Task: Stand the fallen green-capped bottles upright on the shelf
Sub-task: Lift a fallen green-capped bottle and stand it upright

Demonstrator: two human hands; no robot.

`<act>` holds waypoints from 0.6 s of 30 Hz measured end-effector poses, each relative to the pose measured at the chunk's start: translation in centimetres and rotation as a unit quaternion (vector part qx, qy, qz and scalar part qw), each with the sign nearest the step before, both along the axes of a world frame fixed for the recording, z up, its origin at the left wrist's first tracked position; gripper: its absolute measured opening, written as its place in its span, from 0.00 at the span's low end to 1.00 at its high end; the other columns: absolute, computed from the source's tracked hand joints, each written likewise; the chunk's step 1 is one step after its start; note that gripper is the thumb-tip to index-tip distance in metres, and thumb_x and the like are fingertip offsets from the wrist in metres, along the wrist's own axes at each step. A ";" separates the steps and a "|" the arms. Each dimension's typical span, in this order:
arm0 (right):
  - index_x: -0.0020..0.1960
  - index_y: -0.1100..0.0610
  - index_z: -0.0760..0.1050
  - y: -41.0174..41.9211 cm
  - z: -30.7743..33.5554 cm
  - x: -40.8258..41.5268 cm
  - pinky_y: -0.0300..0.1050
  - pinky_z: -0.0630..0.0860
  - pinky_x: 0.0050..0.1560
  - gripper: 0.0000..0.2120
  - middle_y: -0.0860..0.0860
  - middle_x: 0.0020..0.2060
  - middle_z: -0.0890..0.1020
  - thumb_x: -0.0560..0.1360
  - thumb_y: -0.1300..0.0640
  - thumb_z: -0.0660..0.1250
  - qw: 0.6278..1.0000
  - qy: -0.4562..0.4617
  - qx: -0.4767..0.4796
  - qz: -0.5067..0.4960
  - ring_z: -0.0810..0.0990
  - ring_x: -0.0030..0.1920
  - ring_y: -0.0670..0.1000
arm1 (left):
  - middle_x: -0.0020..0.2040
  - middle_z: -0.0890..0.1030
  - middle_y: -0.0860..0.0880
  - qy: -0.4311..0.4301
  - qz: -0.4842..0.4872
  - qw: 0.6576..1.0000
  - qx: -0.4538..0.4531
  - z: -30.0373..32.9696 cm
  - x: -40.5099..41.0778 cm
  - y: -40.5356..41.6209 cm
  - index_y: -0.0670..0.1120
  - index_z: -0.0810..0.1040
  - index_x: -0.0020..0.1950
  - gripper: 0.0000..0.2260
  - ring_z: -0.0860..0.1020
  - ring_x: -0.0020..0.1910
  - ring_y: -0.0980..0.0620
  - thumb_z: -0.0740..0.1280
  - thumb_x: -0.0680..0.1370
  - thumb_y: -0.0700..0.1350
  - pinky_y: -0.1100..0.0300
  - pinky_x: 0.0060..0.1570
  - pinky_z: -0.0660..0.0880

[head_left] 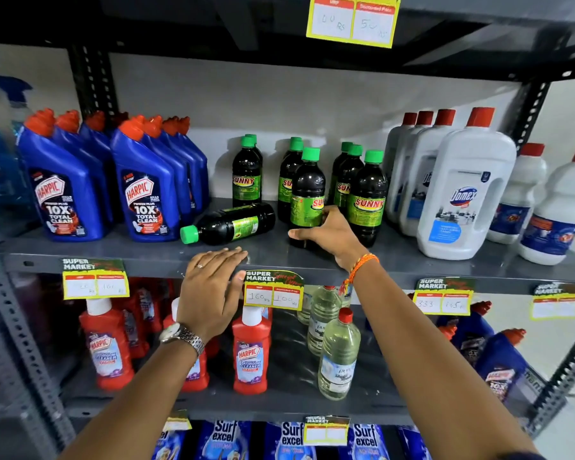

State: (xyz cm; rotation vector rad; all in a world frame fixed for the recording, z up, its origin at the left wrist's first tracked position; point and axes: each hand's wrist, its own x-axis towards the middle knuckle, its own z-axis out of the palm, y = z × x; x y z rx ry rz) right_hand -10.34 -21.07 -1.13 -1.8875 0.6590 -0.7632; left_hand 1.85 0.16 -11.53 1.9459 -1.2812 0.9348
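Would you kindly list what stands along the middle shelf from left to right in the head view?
Blue Harpic bottles → fallen bottle → upright green-capped bottles, one held by the right hand → white Domex bottles → smaller white bottles.

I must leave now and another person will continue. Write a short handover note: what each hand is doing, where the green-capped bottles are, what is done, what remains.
Right hand: wrapped around the lower part of an upright green-capped bottle at the front of the middle shelf.
Left hand: open, flat against the shelf's front edge, holding nothing.
Fallen bottle: lying on its side left of the held one, cap pointing left toward the blue bottles.
Done: every other green-capped bottle stands, including the front right one.
Left: let go of the held bottle, then stand the fallen bottle up.
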 end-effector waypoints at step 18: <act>0.63 0.60 0.68 -0.4 -1.1 0.1 0.49 0.76 0.60 0.32 0.56 0.60 0.80 0.66 0.54 0.81 0.993 0.045 -0.101 -0.044 0.79 0.61 0.57 | 0.64 0.82 0.47 0.016 0.000 1.000 0.002 0.2 -0.3 0.0 0.45 0.80 0.66 0.20 0.79 0.64 0.46 0.55 0.83 0.51 0.51 0.70 0.64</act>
